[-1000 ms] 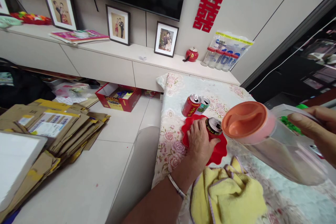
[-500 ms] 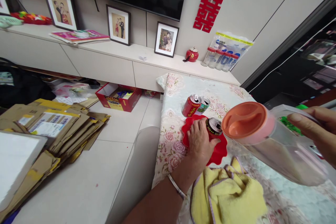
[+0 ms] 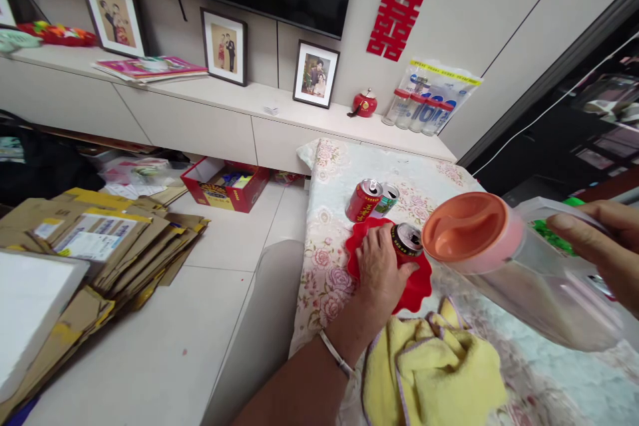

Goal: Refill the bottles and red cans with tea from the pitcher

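Observation:
My left hand [image 3: 380, 273] is wrapped round an open can with a black rim [image 3: 408, 239], which stands on a red scalloped plate [image 3: 419, 286]. In my right hand [image 3: 599, 239] is the handle of a clear plastic pitcher [image 3: 549, 299]. The pitcher is tilted, and its orange lid [image 3: 466, 226] is beside the can's top. No stream of liquid shows between them. Behind the plate stand a red can [image 3: 364, 201] and a green and silver can [image 3: 388, 200], both open on top. A yellow towel [image 3: 434, 373] lies crumpled in front of the plate.
The flowered tablecloth [image 3: 324, 213] covers the table. Along the wall, a cabinet [image 3: 200, 120] bears framed photos, a red jar [image 3: 365, 104] and lidded glass jars [image 3: 417, 113]. Flattened cardboard [image 3: 130, 233] and a red box [image 3: 227, 186] are on the floor at left.

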Tool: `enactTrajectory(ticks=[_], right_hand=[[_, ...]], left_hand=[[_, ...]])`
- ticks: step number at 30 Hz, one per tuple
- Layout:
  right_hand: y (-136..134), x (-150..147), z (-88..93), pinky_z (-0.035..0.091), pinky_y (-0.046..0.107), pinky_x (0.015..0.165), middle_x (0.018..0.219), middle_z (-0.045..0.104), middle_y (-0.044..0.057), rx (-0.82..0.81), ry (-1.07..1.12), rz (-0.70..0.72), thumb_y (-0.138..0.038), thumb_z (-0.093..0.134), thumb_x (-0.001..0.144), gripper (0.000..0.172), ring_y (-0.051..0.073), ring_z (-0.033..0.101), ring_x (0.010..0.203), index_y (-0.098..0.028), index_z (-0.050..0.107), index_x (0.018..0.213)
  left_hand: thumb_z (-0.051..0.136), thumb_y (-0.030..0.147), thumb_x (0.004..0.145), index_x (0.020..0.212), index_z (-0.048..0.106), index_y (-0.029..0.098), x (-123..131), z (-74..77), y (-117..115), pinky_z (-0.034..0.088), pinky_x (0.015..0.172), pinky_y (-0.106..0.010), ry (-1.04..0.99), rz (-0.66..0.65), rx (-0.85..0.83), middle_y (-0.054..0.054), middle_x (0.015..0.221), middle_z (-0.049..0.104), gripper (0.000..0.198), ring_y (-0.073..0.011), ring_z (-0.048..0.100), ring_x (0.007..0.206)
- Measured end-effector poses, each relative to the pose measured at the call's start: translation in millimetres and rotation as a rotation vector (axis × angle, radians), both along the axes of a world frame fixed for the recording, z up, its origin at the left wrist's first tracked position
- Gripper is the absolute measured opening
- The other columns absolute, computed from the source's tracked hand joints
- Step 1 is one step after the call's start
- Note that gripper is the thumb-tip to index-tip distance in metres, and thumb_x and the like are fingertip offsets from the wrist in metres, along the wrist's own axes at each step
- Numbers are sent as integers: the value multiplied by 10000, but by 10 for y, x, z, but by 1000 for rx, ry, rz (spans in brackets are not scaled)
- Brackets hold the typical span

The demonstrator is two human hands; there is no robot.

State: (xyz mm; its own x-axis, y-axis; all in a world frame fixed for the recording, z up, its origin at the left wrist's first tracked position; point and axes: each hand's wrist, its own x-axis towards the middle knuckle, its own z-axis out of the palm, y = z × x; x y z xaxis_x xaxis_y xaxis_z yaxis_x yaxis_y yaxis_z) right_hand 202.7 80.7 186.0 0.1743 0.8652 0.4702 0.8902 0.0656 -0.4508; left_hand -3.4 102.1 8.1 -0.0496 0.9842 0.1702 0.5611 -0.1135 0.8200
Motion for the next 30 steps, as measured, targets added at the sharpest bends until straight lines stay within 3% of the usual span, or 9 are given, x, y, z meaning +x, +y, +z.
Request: enactTrajectory(ticks=[20, 30], right_hand=[[-7, -73, 35, 304, 252, 410, 637, 540, 46, 68, -22, 58, -746, 666, 784, 479, 170, 453, 536, -268, 685, 767], [8, 4, 4, 328, 219, 402, 665, 558, 40, 31, -38, 36, -744, 659, 808, 510, 155, 474, 561, -235, 695, 828]], left_hand=[[841, 333, 782, 1374, 462, 263, 10, -11, 5, 525, 1019, -533, 6, 23, 9, -113, 1368, 615, 707, -354, 592, 1293], [835, 326, 794, 1384, 448, 239, 3, 12, -13, 507, 1027, -538, -5, 5, -10, -112, 1388, 602, 710, -354, 572, 1307]])
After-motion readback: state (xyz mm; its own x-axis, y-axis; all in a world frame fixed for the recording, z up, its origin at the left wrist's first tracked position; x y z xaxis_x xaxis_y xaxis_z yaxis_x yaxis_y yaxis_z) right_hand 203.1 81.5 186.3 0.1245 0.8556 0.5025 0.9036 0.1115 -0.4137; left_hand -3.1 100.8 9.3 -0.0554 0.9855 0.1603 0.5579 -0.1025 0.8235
